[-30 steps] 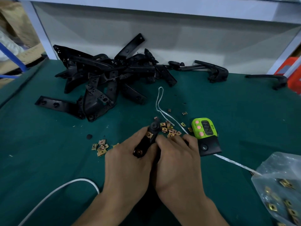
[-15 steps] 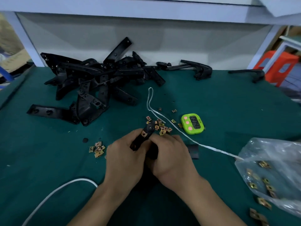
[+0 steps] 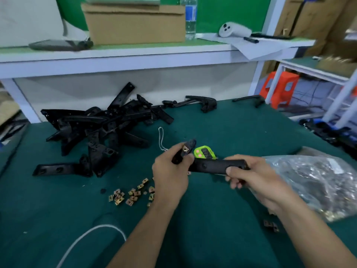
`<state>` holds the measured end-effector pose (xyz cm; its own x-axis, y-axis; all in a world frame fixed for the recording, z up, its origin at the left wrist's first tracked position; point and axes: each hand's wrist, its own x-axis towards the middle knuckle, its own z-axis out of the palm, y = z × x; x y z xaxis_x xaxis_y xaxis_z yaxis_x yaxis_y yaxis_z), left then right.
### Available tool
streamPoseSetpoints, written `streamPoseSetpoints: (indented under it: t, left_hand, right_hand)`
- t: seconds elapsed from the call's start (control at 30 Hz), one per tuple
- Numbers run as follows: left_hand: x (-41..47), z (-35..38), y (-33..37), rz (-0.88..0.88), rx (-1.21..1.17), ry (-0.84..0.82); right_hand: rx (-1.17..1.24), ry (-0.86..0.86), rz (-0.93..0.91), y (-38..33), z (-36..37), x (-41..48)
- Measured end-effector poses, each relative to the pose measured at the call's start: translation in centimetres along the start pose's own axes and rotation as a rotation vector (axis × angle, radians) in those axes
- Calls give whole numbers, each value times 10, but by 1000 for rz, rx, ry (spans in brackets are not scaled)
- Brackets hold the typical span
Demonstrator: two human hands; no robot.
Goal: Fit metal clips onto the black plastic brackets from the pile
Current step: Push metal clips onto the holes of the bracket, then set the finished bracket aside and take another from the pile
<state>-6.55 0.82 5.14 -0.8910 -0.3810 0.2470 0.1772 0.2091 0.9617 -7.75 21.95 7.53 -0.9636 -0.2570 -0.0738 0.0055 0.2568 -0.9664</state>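
Both hands, bunched together a second ago, are spread along bracket (image 3: 210, 166) raised above table (image 3: 241, 128): left hand (image 3: 170, 175) wrapped round clipped end, right hand (image 3: 251, 175) round far end. Clip (image 3: 186, 149) seen seated; piece judged finished.

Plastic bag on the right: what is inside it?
The clear plastic bag holds brass-coloured metal clips, gathered along its lower edge. Crumpled, glaring plastic hides the rest, and the right hand, gripping the black bracket, covers its left end.

black bracket (image 3: 212, 166) – brass-gold clip (image 3: 185, 149), dark green table cover (image 3: 58, 209), lime-green timer (image 3: 205, 152) – pink buttons
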Motion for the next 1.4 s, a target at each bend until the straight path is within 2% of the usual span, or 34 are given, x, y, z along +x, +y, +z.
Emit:
streamPoseSetpoints:
  t: [0.13, 0.2, 0.37, 0.5, 0.63, 0.7, 0.8, 0.87, 0.97, 1.03, 1.1, 1.13, 1.23, 1.4]
  left_hand:
    - [6, 50, 31, -31, -177, -39]
    - [8, 78, 49, -5, -175, -88]
    - [-8, 175, 89, 55, -122, -427]
    - [-33, 262, 105, 54, 34, -690]
    - [-53, 335, 115, 57, 296, -897]
    - [-54, 371, 116, -37, 238, -944]
    - [-39, 425, 133, -402, -119, -1051]
    - [-24, 448, 153, -533, -233, -1073]
    - [-8, 463, 159, -575, -180, -1029]
    - [-6, 455, 151, -443, -61, -1064]
    - [-1, 437, 137, -286, 16, -1098]
    - [5, 424, 129, -214, 40, -1097]
    - [26, 374, 116, -69, 84, -997]
    - [61, 285, 107, 16, 106, -814]
  right_hand:
    - [263, 281, 28, -4, -32, -25]
    - [380, 384, 19, -6, -56, -41]
    - [447, 671, 32, 5, -130, -90]
    - [529, 877, 76, 34, -188, -133]
    - [575, 990, 161, 71, -231, -159]
    - [668, 1026, 208, 84, -255, -156]
    - [845, 1112, 192, 84, -320, -122]
    - [928, 1069, 182, 72, -371, -89]
    - [805, 952, 324, 75, -403, -46]
    - [462, 908, 370, 89, -385, -24]
    - [107, 836, 333, 102, -353, -7]
    - [11, 803, 299, 104, -336, -1]
    - [-158, 747, 189, 92, -289, 9]
    - [-365, 646, 44, 50, -229, 26]
